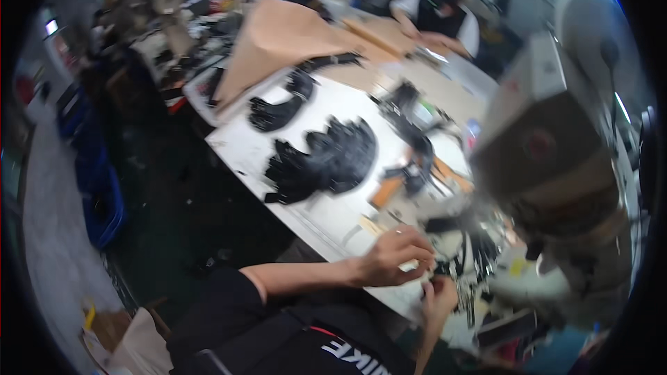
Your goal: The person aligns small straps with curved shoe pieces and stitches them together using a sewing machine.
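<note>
Over the near edge of a white worktable [306,219], my two hands are close together. My left hand [394,258] has its fingers curled in toward the thumb; whatever they pinch is too small and blurred to name. Just below and to the right, my right hand [440,297] is closed, thumb against fingers, near a small dark bit I cannot make out. Beyond them lies a wide fan of overlapping black pieces [326,160]. Farther off is a second curved row of black pieces [274,112]. Narrow black strips [479,253] lie jumbled right of my hands.
A large grey machine head [549,118] looms at the right. Brown paper [278,35] curls up at the table's far side. A co-worker [445,14] sits across the table. Loose black straps [413,135] clutter its right half. Blue bins [101,194] stand left, past the dark floor.
</note>
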The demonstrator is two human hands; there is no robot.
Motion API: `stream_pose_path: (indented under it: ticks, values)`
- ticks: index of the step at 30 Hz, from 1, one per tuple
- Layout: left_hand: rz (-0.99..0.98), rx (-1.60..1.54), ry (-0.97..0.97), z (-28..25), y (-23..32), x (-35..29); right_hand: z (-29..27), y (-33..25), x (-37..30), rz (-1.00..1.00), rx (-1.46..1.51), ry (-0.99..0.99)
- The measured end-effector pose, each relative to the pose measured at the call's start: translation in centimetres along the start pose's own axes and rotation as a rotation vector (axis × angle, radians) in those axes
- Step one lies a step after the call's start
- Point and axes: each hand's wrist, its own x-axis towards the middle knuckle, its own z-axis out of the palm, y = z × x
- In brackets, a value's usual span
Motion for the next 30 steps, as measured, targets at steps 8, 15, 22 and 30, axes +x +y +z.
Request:
stream_pose_path:
  ticks: [8, 15, 22, 30]
  values:
    - [-0.319, -0.01, -0.277, 2.6, -1.6, -4.2, 0.9, -2.1, 1.4, 0.002, 0.184, 0.173]
    - [-0.306, 0.001, -0.542, 11.2, -4.3, -3.2, -2.6, 0.8, -1.6, 0.385, 0.732, 0.532]
    - [-0.164, 0.244, -0.868, 16.6, -7.0, -3.6, -4.4, 2.3, -3.8, 0.425, 0.546, 0.626]
    - [-0.193, 0.179, -0.838, 16.9, -7.1, -2.3, -4.3, 0.3, -2.8, 0.451, 0.606, 0.589]
